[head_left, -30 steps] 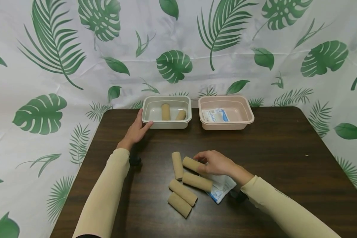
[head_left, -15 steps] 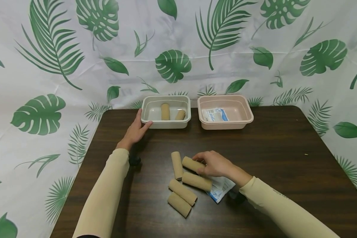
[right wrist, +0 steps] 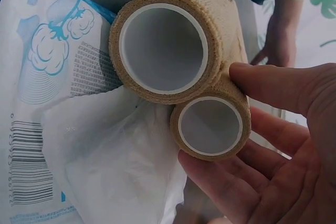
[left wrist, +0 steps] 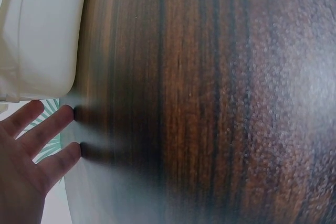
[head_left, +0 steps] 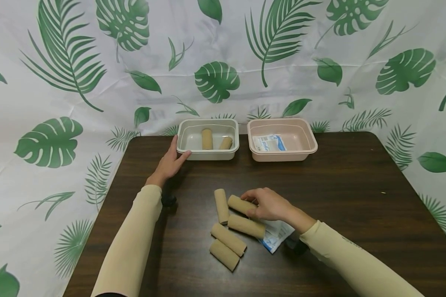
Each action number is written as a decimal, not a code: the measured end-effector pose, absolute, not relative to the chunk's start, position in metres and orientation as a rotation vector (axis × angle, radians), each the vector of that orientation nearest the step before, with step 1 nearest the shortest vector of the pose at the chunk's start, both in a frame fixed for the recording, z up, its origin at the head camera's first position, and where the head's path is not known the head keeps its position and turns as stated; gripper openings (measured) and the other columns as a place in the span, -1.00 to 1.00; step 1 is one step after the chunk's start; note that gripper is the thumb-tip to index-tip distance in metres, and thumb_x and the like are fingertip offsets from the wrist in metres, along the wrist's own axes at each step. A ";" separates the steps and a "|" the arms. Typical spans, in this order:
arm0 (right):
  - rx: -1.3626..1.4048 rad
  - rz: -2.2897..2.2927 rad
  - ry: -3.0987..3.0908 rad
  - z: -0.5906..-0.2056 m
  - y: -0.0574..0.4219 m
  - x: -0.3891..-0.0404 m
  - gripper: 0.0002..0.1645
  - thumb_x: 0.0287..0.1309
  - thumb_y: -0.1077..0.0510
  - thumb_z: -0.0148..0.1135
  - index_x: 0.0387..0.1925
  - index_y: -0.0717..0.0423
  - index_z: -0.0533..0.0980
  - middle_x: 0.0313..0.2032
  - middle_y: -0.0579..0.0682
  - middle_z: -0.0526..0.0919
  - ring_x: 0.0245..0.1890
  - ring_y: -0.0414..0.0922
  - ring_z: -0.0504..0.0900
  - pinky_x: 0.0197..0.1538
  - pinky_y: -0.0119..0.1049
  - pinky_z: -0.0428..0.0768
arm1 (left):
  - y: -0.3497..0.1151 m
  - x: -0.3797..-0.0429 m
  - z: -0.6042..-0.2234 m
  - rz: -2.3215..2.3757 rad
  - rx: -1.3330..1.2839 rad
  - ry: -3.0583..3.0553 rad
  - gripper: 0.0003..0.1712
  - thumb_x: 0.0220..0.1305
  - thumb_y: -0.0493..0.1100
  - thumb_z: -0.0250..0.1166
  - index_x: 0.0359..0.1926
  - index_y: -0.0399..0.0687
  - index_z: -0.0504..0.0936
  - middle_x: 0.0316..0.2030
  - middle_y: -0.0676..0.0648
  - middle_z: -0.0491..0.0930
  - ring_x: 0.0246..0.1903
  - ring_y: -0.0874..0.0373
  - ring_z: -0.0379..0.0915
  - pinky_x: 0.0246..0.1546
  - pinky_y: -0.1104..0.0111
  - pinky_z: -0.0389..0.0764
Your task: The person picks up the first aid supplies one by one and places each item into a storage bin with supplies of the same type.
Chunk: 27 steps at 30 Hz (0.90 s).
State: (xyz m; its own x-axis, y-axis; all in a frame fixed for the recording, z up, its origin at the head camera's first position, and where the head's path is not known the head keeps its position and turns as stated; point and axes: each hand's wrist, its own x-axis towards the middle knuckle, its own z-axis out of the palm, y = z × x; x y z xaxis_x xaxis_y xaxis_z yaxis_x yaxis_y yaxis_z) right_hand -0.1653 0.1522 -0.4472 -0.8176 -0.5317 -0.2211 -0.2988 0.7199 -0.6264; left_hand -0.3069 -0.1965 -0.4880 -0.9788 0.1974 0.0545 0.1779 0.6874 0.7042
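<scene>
A dark-brown wood-grain table (head_left: 342, 185) is backed by white leaf-printed cloth (head_left: 223, 49); a tan, white-cored cylindrical roll (head_left: 240, 203) is pinched by the right hand (head_left: 270, 205); a pale-grey rectangular plastic tray (head_left: 208, 156) is touched by the outspread left hand (head_left: 167, 166)

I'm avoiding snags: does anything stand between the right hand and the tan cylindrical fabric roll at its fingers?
Nothing visible: fingers of the right hand touch that tan cylindrical fabric roll; a neighbouring tan roll lies alongside.

The rolls (head_left: 246, 226) look matt and rough, cloth-like, with smooth white cores (right wrist: 164, 87). At their 3 o'clock, the packet (head_left: 276, 237) is shiny, creased film. The grey tub (head_left: 208, 156), 11 o'clock, and pink tub (head_left: 280, 157), 1 o'clock, are smooth plastic. Glossy wood-grain table (head_left: 338, 206); wrinkled cloth backdrop (head_left: 134, 103).
</scene>
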 end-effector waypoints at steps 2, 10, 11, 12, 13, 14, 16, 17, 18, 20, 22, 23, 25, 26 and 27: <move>-0.639 -0.831 2.535 -0.447 0.152 -0.165 -0.51 0.14 0.19 0.38 0.13 0.13 0.57 -0.06 0.02 0.68 -0.06 -0.06 0.63 -0.03 -0.12 0.58 | -0.196 -0.307 -0.488 1.190 0.316 2.863 0.02 0.40 0.36 -0.01 0.56 0.16 -0.40 0.52 -0.18 -0.09 0.40 -0.20 0.05 0.30 -0.12 0.14; -0.660 -0.921 2.486 -0.440 0.156 -0.169 -0.53 0.14 0.19 0.35 0.12 0.16 0.57 -0.09 0.01 0.68 -0.10 -0.08 0.63 -0.08 -0.16 0.59 | -0.196 -0.307 -0.490 1.196 0.320 2.864 0.01 0.41 0.35 -0.01 0.56 0.17 -0.40 0.52 -0.19 -0.08 0.40 -0.20 0.06 0.29 -0.13 0.14; -0.659 -0.941 2.474 -0.438 0.156 -0.170 -0.53 0.14 0.18 0.35 0.12 0.16 0.57 -0.09 0.01 0.67 -0.10 -0.08 0.63 -0.09 -0.16 0.59 | -0.197 -0.308 -0.489 1.192 0.317 2.866 0.02 0.40 0.36 -0.01 0.56 0.16 -0.40 0.52 -0.19 -0.08 0.40 -0.21 0.05 0.29 -0.13 0.14; -0.655 -0.962 2.466 -0.436 0.157 -0.171 -0.52 0.14 0.18 0.35 0.12 0.15 0.57 -0.10 0.01 0.67 -0.11 -0.08 0.63 -0.10 -0.17 0.59 | -0.197 -0.308 -0.489 1.187 0.314 2.869 0.02 0.40 0.36 -0.01 0.56 0.16 -0.39 0.52 -0.19 -0.08 0.40 -0.21 0.05 0.29 -0.13 0.14; -0.648 -0.979 2.460 -0.435 0.157 -0.172 -0.52 0.14 0.17 0.36 0.12 0.15 0.57 -0.09 0.01 0.67 -0.11 -0.08 0.63 -0.10 -0.18 0.59 | -0.197 -0.308 -0.489 1.187 0.312 2.868 0.02 0.40 0.36 -0.01 0.56 0.15 -0.39 0.52 -0.19 -0.08 0.41 -0.20 0.04 0.30 -0.13 0.14; -0.644 -0.997 2.455 -0.433 0.158 -0.173 -0.52 0.14 0.16 0.36 0.12 0.15 0.57 -0.09 0.01 0.67 -0.11 -0.09 0.63 -0.11 -0.19 0.59 | -0.197 -0.308 -0.489 1.183 0.314 2.868 0.02 0.40 0.36 -0.01 0.56 0.14 -0.40 0.52 -0.19 -0.09 0.41 -0.21 0.03 0.30 -0.14 0.13; -0.656 -1.030 2.452 -0.432 0.159 -0.175 -0.51 0.15 0.15 0.37 0.12 0.17 0.56 -0.08 0.03 0.67 -0.11 -0.08 0.64 -0.09 -0.18 0.60 | -0.197 -0.308 -0.489 1.176 0.311 2.870 0.03 0.40 0.36 -0.01 0.56 0.14 -0.40 0.52 -0.19 -0.09 0.41 -0.20 0.03 0.30 -0.14 0.13; -0.666 -1.056 2.448 -0.431 0.159 -0.176 -0.51 0.16 0.15 0.37 0.12 0.19 0.56 -0.08 0.04 0.67 -0.11 -0.07 0.64 -0.08 -0.19 0.60 | -0.197 -0.308 -0.489 1.174 0.310 2.870 0.03 0.40 0.36 -0.01 0.56 0.14 -0.40 0.52 -0.18 -0.09 0.41 -0.20 0.03 0.30 -0.13 0.13; -0.676 -1.087 2.443 -0.432 0.160 -0.179 -0.51 0.17 0.14 0.37 0.11 0.22 0.56 -0.09 0.05 0.68 -0.12 -0.08 0.65 -0.08 -0.19 0.60 | -0.197 -0.308 -0.489 1.174 0.313 2.868 0.03 0.40 0.36 -0.01 0.56 0.13 -0.41 0.52 -0.18 -0.10 0.41 -0.19 0.03 0.30 -0.13 0.13; -0.682 -1.164 2.418 -0.432 0.161 -0.184 -0.51 0.18 0.13 0.37 0.11 0.26 0.55 -0.10 0.08 0.68 -0.15 -0.07 0.66 -0.11 -0.19 0.62 | -0.196 -0.308 -0.490 1.174 0.321 2.866 0.03 0.41 0.35 -0.01 0.56 0.11 -0.40 0.52 -0.19 -0.10 0.41 -0.20 0.03 0.30 -0.13 0.13; -0.651 -1.249 2.380 -0.432 0.162 -0.189 -0.50 0.19 0.13 0.37 0.11 0.29 0.54 -0.11 0.10 0.67 -0.19 -0.07 0.67 -0.19 -0.17 0.64 | -0.196 -0.309 -0.490 1.178 0.317 2.866 0.03 0.40 0.36 -0.01 0.57 0.09 -0.38 0.52 -0.19 -0.09 0.41 -0.19 0.04 0.30 -0.13 0.14; -0.621 -1.290 2.362 -0.432 0.162 -0.191 -0.50 0.19 0.14 0.37 0.12 0.29 0.54 -0.12 0.11 0.67 -0.21 -0.08 0.67 -0.24 -0.16 0.65 | -0.196 -0.309 -0.489 1.181 0.317 2.866 0.04 0.40 0.36 0.00 0.57 0.07 -0.37 0.52 -0.19 -0.09 0.41 -0.20 0.04 0.30 -0.13 0.14; -0.549 -1.356 2.332 -0.431 0.162 -0.196 -0.49 0.19 0.14 0.37 0.14 0.27 0.53 -0.12 0.13 0.67 -0.26 -0.08 0.67 -0.32 -0.12 0.65 | -0.197 -0.309 -0.489 1.184 0.311 2.866 0.04 0.40 0.36 0.00 0.57 0.03 -0.35 0.51 -0.20 -0.08 0.41 -0.20 0.04 0.29 -0.14 0.14; -0.515 -1.383 2.316 -0.430 0.161 -0.199 -0.47 0.19 0.14 0.37 0.16 0.27 0.51 -0.11 0.15 0.67 -0.28 -0.08 0.67 -0.35 -0.09 0.65 | -0.197 -0.309 -0.489 1.182 0.312 2.867 0.04 0.40 0.36 0.00 0.57 0.01 -0.35 0.51 -0.20 -0.08 0.41 -0.21 0.04 0.29 -0.15 0.14; -0.485 -1.405 2.305 -0.430 0.160 -0.201 -0.46 0.20 0.14 0.37 0.17 0.26 0.51 -0.10 0.16 0.67 -0.28 -0.07 0.67 -0.34 -0.06 0.65 | -0.197 -0.308 -0.489 1.180 0.306 2.868 0.04 0.40 0.36 0.00 0.57 0.01 -0.35 0.51 -0.20 -0.08 0.41 -0.21 0.04 0.29 -0.15 0.14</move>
